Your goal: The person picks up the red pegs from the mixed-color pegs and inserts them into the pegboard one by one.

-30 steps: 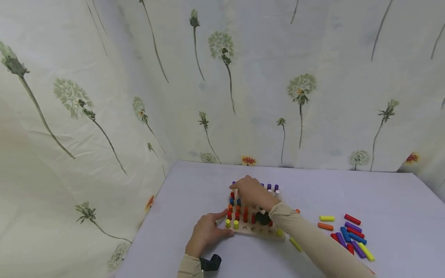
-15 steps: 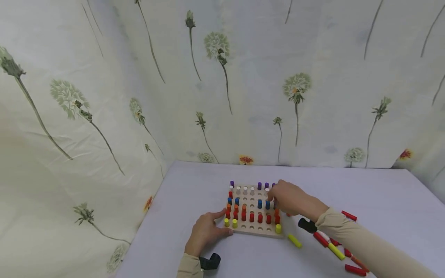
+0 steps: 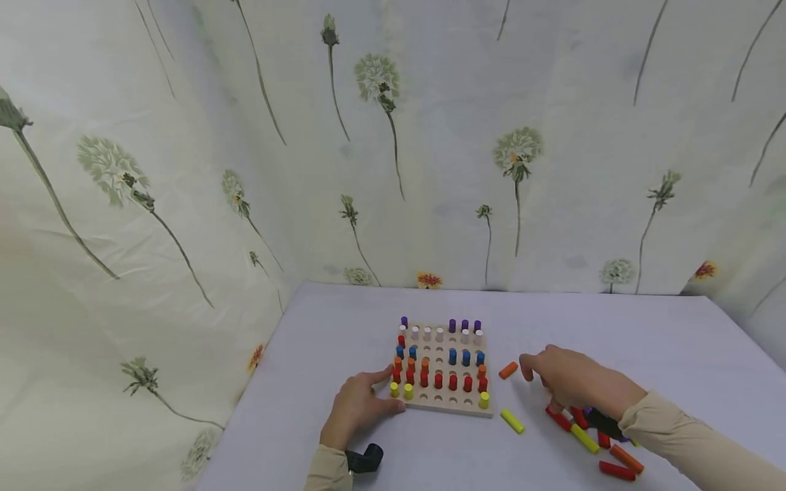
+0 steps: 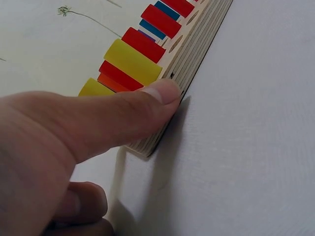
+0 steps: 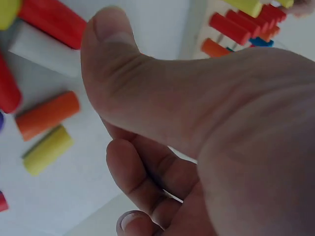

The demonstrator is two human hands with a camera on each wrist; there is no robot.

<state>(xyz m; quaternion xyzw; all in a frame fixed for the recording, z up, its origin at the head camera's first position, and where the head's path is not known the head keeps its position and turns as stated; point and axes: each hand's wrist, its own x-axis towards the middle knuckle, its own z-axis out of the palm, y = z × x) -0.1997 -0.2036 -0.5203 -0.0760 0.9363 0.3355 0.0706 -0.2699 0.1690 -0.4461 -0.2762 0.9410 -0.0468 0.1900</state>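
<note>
A wooden pegboard carries rows of upright coloured pegs: purple, white, blue, orange, red and yellow. At its front left corner my left hand grips the board, thumb against the front edge and index finger along the left side. In the left wrist view the thumb presses the layered edge beside a yellow peg. My right hand hovers over the loose pegs to the right, fingers bent loosely and apart. Its thumb overlaps a white peg and a red peg; nothing shows held.
Between board and right hand lie a loose orange peg and a loose yellow peg. Several more pegs, among them a red one, lie partly under the right forearm. A floral curtain hangs behind the table.
My right hand has moved from over the board's back left, past its right side, to the loose pegs. A white peg now stands near the back right. The left hand stays put.
</note>
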